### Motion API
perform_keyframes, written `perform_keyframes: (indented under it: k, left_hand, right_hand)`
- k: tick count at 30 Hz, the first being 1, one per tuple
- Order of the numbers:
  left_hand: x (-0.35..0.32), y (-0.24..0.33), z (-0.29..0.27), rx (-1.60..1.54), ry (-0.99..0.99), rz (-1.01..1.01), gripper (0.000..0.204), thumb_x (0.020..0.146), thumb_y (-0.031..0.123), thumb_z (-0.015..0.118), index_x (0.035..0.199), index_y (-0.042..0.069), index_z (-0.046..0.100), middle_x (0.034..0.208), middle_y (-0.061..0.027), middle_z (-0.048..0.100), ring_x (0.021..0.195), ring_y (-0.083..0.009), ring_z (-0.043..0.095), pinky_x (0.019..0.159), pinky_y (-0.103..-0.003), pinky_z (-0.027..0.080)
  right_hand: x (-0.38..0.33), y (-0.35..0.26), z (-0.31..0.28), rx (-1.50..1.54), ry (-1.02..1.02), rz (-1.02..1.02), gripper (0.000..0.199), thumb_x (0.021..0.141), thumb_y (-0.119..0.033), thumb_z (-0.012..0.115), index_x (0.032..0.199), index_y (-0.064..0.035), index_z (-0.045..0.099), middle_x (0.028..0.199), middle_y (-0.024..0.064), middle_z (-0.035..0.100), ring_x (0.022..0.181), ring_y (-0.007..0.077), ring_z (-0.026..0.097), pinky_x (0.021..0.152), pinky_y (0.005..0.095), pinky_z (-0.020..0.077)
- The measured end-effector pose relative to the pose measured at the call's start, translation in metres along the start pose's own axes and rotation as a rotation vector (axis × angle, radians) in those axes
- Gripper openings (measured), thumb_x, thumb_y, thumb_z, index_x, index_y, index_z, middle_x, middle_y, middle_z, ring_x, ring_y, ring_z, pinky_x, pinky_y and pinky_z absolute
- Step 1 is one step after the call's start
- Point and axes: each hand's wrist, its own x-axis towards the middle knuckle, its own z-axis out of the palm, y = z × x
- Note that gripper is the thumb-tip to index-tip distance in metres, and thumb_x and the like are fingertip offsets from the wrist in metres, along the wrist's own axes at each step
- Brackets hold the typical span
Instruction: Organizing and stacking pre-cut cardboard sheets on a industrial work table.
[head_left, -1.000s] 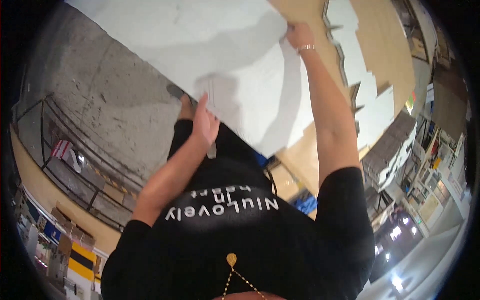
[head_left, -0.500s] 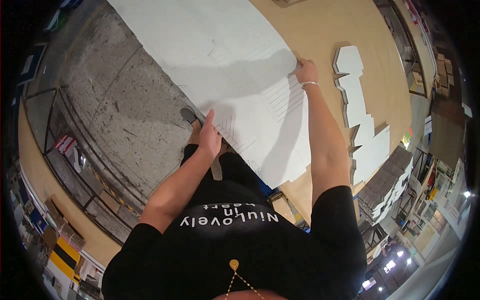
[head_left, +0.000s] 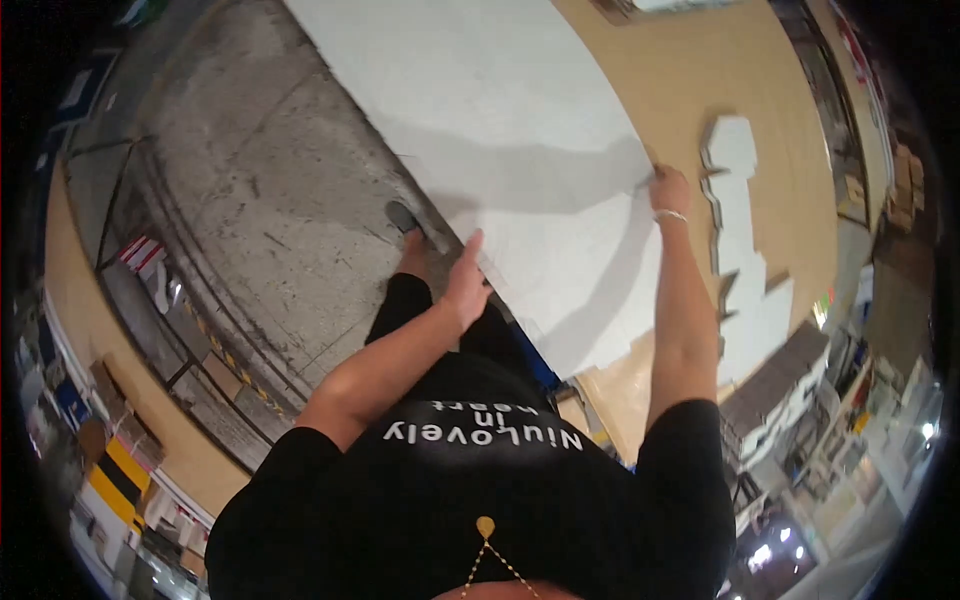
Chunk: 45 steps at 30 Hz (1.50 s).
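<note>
Closest to my camera is the black T-shirt (head_left: 480,500) with pale lettering across the chest and a thin gold pendant (head_left: 485,527) hanging at the bottom of the view. Both bare forearms run up and away from it.

My left hand (head_left: 466,283) sits at the near left edge of the big white sheet (head_left: 520,150), fingers (head_left: 472,245) stretched out fairly flat and pointing up along the edge. It touches the sheet there, but I cannot tell whether the thumb is hooked under the edge or the palm merely rests on it. Just beyond that hand I see one dark shoe (head_left: 403,216) on the grey concrete floor (head_left: 270,200), right beside the sheet's edge.

My right hand (head_left: 668,190), with a thin bracelet (head_left: 671,214) at the wrist, is farther out at the sheet's right edge. Its fingers are curled in and appear to pinch that edge; the grip itself is too small for me to see clearly.

The white sheet lies tilted across the middle of the view, stretching from my hands to the top of the frame, over a tan cardboard surface (head_left: 700,80). To the right of it, white die-cut pieces (head_left: 745,260) lie on the same tan surface. Far left, a metal railing (head_left: 150,300) borders the floor.
</note>
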Motion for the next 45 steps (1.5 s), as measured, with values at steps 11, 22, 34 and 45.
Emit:
perform_keyframes:
  k: [11,22,34,45]
  left_hand:
    - [0.073,0.184,-0.004,0.037,0.161,0.579,0.055,0.091,0.041,0.046,0.126,-0.002,0.046,0.125,-0.0114,0.05,0.115,-0.0235,0.045,0.098,-0.033,0.033]
    - [0.085,0.26,0.002,-0.027,0.089,0.509,0.067,0.087,0.047,0.05,0.133,0.0,0.04,0.135,-0.0121,0.043,0.124,-0.0223,0.041,0.103,-0.036,0.031]
    - [0.106,0.325,0.012,-0.164,-0.035,0.419,0.083,0.084,0.055,0.052,0.139,-0.002,0.03,0.144,-0.0146,0.032,0.132,-0.0238,0.028,0.108,-0.033,0.019]
    - [0.157,0.365,-0.009,0.053,0.187,0.358,0.096,0.079,0.061,0.054,0.14,-0.006,0.022,0.146,-0.017,0.025,0.134,-0.0255,0.025,0.107,-0.036,0.022]
  right_hand:
    - [0.086,-0.107,0.011,0.173,0.017,-0.151,0.033,0.076,-0.007,0.052,0.107,-0.0089,0.063,0.101,0.0188,0.061,0.1,0.0337,0.056,0.086,0.0417,0.0468]
    - [0.164,-0.156,0.01,0.216,-0.003,-0.111,0.028,0.078,-0.02,0.052,0.102,-0.0151,0.065,0.092,0.0161,0.064,0.093,0.0352,0.059,0.083,0.043,0.0479]
    - [0.224,-0.204,0.019,0.367,0.074,-0.088,0.027,0.079,-0.023,0.053,0.1,-0.0152,0.068,0.093,0.0183,0.065,0.09,0.0354,0.061,0.078,0.0427,0.0494]
    - [0.25,-0.258,0.017,0.042,0.007,0.04,0.026,0.077,-0.019,0.051,0.096,-0.0159,0.068,0.095,0.018,0.065,0.089,0.0355,0.062,0.077,0.0438,0.0499]
